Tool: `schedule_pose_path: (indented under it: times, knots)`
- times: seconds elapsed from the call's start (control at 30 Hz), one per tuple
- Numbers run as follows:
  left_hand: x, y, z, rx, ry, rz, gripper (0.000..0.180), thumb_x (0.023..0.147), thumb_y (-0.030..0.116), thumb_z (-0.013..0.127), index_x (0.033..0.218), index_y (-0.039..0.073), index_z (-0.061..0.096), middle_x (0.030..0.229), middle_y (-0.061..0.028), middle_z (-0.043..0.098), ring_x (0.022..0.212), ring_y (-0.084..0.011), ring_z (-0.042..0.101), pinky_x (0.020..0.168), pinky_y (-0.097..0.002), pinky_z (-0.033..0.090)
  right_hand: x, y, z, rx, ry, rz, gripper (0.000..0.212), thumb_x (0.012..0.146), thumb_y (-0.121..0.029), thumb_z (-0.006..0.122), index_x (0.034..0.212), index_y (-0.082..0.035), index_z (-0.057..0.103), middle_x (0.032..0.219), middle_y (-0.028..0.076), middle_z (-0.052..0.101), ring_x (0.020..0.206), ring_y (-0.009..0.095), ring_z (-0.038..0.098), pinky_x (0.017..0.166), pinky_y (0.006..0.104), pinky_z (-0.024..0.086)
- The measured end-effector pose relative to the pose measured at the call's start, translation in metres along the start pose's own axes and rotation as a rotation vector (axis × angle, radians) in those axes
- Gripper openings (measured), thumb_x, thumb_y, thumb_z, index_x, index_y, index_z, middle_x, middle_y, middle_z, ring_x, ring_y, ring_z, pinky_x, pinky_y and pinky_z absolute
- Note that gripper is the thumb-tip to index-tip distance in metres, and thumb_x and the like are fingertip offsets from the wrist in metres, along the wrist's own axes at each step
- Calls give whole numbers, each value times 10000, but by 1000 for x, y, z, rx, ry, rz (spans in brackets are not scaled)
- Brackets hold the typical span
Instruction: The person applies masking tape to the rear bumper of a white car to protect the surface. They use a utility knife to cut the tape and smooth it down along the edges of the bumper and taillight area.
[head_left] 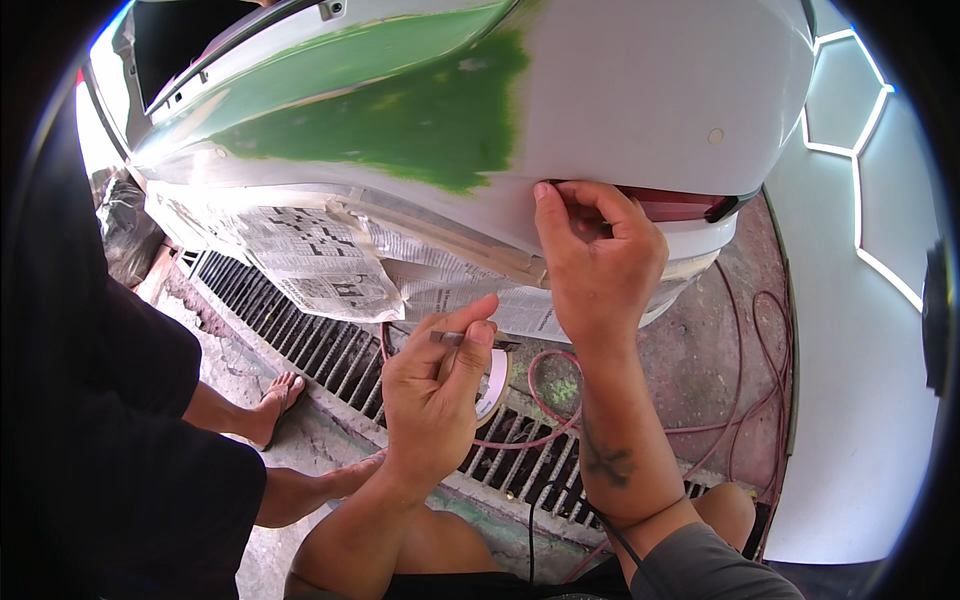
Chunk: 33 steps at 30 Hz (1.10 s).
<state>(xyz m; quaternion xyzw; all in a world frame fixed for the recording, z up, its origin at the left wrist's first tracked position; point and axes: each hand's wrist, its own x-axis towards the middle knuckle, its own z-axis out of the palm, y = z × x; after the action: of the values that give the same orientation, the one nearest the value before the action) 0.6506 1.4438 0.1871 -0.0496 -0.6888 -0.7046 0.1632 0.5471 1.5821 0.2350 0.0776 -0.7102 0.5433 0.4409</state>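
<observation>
My left hand (428,392) is closed, thumb pressed toward the curled fingers. A roll of tape (493,387) with a pale inner ring sits in its grip, partly hidden behind the thumb. Higher up, my right hand (608,262) pinches at the left end of a red reflector (680,206) set in a white car bumper (620,90). Whatever lies between those fingertips is too small to make out. Green filler or primer (400,130) covers part of the bumper to the left. Newspaper (310,250), taped along its upper edge, hangs below the painted surface.
Beneath the bumper runs a metal floor grate (350,360). A red hose (735,400) lies looped on the floor at the right. Another person's foot (277,405) and dark-clothed legs stand close on the left. A glossy white panel (840,330) rises at the far right.
</observation>
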Motion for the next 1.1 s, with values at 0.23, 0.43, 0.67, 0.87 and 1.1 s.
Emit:
schedule_pose_path:
  times: [0.23, 0.43, 0.67, 0.87, 1.1]
  knots:
    - [0, 0, 1, -13, -1, -8, 328, 1129, 203, 638, 1367, -9, 715, 1058, -49, 735, 665, -3, 477, 590, -168, 374, 0, 0, -1, -1, -4, 4, 124, 868, -131, 866, 875, -31, 792, 822, 69, 777, 739, 221, 680, 707, 361, 568]
    - [1, 1, 3, -37, -3, -14, 327, 1129, 208, 639, 1362, -7, 719, 1050, -41, 730, 665, -4, 476, 591, -169, 376, 3, 2, -4, 21, -25, 89, 146, 876, -121, 884, 882, -17, 781, 786, 46, 751, 677, 148, 625, 663, 297, 526]
    - [1, 2, 1, -9, 0, -6, 330, 1130, 211, 639, 1363, -9, 717, 1045, -41, 727, 671, -5, 474, 592, -173, 378, 1, 14, -18, 252, -44, 115, 134, 894, -89, 874, 943, -19, 771, 793, 10, 727, 667, 78, 570, 637, 246, 481]
    - [3, -2, 4, -43, 1, 7, 336, 1126, 212, 646, 1366, -14, 713, 1045, -44, 732, 673, -6, 470, 591, -172, 373, 9, 7, -12, -21, -48, -125, 109, 868, -66, 860, 920, -50, 766, 804, 40, 738, 679, 143, 633, 642, 284, 516]
    - [3, -5, 5, -51, -8, -9, 336, 1126, 208, 644, 1367, -17, 712, 1057, -51, 737, 672, -5, 465, 589, -174, 369, 7, 8, -3, -118, 28, -126, 142, 848, -106, 865, 841, -66, 729, 774, 35, 740, 677, 184, 681, 622, 333, 521]
